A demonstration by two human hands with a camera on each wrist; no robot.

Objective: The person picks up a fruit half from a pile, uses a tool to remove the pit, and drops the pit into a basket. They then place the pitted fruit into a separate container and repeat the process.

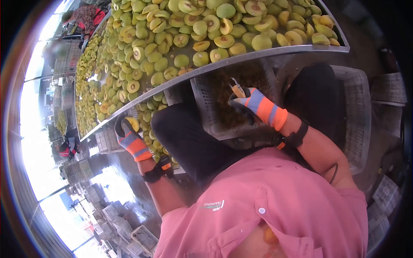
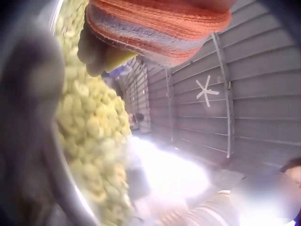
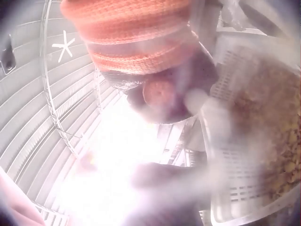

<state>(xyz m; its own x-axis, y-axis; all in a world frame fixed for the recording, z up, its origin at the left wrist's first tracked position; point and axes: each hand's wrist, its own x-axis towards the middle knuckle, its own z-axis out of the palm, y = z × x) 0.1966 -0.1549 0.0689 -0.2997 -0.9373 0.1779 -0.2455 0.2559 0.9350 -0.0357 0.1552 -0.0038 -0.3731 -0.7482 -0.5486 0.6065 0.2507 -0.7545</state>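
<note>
Gloved in orange and grey with dark fingers, my left hand (image 1: pixel 132 139) grips a yellow-green fruit piece (image 1: pixel 132 124) beside the metal table edge. In the left wrist view the same fruit (image 2: pixel 118 57) shows partly behind the dark fingers. My right hand (image 1: pixel 257 107) holds a small tool with a wooden handle (image 1: pixel 237 90) and a curved metal tip, above a crate. The right wrist view shows the handle's end (image 3: pixel 159 93) inside the curled fingers.
Halved green fruits (image 1: pixel 180 40) cover the metal-rimmed table (image 1: pixel 258 54). The crate (image 1: pixel 202 101) below holds brown scraps, with more fruit (image 1: pixel 147 117) lower at the left. Another crate (image 1: pixel 359 120) stands at the right; stacked crates and people are at the far left.
</note>
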